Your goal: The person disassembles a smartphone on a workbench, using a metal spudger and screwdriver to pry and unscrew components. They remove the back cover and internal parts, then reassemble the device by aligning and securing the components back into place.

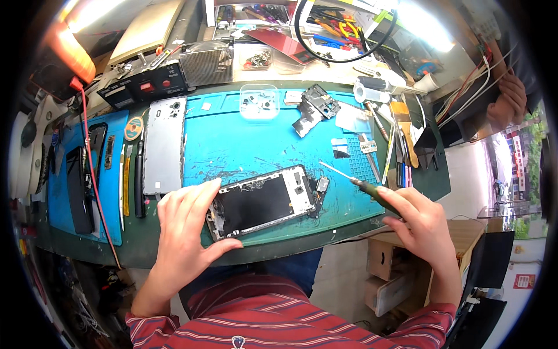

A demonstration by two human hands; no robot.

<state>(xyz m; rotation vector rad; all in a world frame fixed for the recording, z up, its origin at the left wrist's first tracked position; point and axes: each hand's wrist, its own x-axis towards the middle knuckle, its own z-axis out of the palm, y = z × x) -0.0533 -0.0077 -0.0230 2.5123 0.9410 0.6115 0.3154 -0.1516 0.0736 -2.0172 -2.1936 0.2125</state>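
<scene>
An opened phone frame [256, 203] lies tilted on the blue work mat, its black inner area and silver rim showing. My left hand [189, 224] grips its left end, with the fingers at the upper edge and the thumb along the lower edge. In my right hand [415, 218] is a screwdriver [372, 189] with a dark green handle, held between thumb and fingers. Its thin shaft points up and left, apart from the phone frame. Small dark phone parts [318, 195] lie against the frame's right end, below the screwdriver's tip.
A grey phone back cover [164, 145] lies left of the middle. Farther back are a clear box of small parts [260, 103] and a dark phone module [318, 107]. Tweezers and brushes [404, 128] lie at the right. A red cable [93, 168] crosses the left mat.
</scene>
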